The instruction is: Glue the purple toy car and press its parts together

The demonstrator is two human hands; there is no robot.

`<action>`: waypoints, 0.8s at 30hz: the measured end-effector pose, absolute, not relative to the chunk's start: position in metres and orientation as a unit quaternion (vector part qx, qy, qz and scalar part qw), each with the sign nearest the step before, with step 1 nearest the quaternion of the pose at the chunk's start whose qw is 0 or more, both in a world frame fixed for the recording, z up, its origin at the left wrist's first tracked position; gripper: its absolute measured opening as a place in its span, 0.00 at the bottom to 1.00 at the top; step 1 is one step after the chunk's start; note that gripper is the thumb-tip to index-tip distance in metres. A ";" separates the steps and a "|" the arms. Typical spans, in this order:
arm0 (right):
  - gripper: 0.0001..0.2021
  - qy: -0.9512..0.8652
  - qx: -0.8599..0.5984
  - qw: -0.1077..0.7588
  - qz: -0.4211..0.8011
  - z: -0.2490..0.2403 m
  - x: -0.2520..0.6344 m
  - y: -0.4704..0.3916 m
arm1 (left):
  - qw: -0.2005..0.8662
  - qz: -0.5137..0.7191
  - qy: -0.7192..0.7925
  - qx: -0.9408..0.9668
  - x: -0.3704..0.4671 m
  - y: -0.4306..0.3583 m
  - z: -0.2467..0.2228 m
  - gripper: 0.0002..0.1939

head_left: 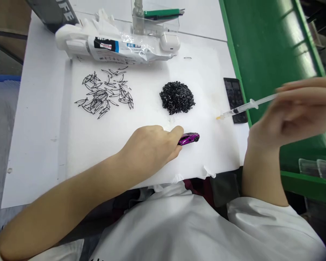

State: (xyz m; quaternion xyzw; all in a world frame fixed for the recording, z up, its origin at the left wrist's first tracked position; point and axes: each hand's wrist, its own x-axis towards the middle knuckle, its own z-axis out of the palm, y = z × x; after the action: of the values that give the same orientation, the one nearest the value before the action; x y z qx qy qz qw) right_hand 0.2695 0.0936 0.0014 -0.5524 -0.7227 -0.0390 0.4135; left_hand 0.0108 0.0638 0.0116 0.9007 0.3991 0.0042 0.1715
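Between the thumb and fingers of my left hand (149, 148) is a small purple toy car (189, 138), held just above the white foam mat, its wheeled end pointing right. My right hand (296, 112), slightly blurred, is raised at the right and grips a thin syringe (246, 107) with a yellow tip aimed left. A heap of tiny black parts (177, 98) lies on the mat beyond the car. Farther left are scattered thin black loop-shaped pieces (99, 96).
Along the mat's back edge lie a white glue tube (125, 50), crumpled tissue (97, 27) and a white earbud case (170, 41). A clear box with green pens (163, 14) stands behind. A dark phone (235, 98) rests at right against the green frame (260, 36).
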 end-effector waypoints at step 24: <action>0.11 -0.862 -0.475 -0.028 -0.174 -0.002 0.231 0.105 | 0.173 0.034 0.378 0.909 0.011 0.066 0.009 0.10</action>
State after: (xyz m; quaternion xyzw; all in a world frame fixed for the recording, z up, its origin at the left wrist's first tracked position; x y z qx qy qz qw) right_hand 0.2309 0.1052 -0.0024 -0.4752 -0.8620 -0.1743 -0.0279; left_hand 0.0106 0.0662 0.0091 0.9086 0.3784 0.0340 0.1734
